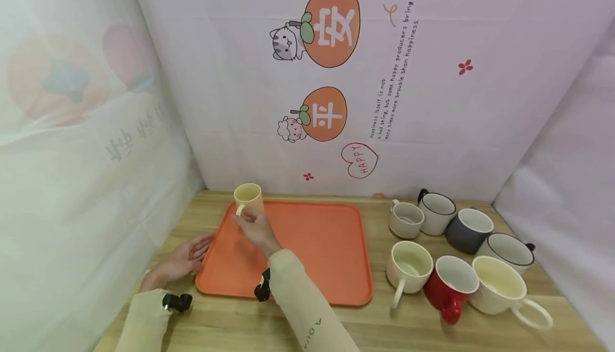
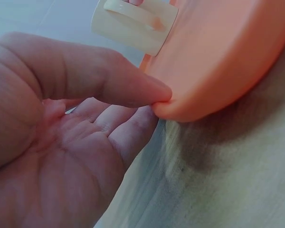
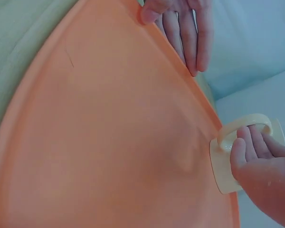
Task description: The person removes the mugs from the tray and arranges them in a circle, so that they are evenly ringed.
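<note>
A pale yellow mug (image 1: 248, 196) stands at the back left corner of an orange tray (image 1: 312, 245). My right hand (image 1: 259, 230) holds this mug at its handle; in the right wrist view the fingers pass inside the handle (image 3: 244, 124). At the tray's left edge, my left hand (image 1: 180, 261) pinches the rim. Its thumb lies on top of the rim and its fingers are against the outer side, as the left wrist view shows the tray's edge (image 2: 199, 102) between them. The mug's far side is hidden in the right wrist view.
Several mugs stand on the wooden table (image 1: 336, 328) right of the tray, among them a red mug (image 1: 451, 282), a dark grey mug (image 1: 468, 230), a cream mug (image 1: 408, 269) and a small white cup (image 1: 405, 221). A printed cloth (image 1: 240, 101) hangs behind the table.
</note>
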{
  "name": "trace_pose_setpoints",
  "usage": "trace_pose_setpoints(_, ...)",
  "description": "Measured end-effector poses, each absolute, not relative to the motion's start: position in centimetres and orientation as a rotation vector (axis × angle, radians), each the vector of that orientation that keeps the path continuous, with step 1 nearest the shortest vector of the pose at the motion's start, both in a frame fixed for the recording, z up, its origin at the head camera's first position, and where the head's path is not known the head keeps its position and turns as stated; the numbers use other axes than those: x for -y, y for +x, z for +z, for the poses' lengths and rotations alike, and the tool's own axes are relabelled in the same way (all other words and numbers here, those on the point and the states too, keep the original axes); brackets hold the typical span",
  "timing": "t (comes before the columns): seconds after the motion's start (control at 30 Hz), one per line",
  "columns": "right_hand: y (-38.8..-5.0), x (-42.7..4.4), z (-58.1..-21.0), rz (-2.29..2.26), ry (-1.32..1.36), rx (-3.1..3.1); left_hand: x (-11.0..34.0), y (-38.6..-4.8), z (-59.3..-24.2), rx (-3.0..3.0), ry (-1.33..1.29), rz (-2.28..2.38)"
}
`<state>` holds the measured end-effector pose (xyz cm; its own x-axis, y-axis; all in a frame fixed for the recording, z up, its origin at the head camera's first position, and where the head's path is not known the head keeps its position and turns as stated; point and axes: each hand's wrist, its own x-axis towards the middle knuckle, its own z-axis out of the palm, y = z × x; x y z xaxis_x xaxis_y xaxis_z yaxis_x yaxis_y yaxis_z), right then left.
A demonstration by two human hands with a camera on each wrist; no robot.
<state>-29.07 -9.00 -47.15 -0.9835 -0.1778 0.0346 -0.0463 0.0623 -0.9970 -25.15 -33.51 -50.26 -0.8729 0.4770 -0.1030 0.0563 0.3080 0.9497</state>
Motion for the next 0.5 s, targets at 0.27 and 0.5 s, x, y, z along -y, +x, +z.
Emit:
trace_pose_setpoints(0.27,-28.8,8.9,-48.0,-1.945,-0.216,-2.299,33.3,-25.2,-50.3,-2.189,0.465,1.6)
trace_pose_setpoints(0.5,-28.8,7.9,-47.9,-1.872,-0.113,-2.382,33.4,-25.1,-50.2,-2.182,0.466,1.62)
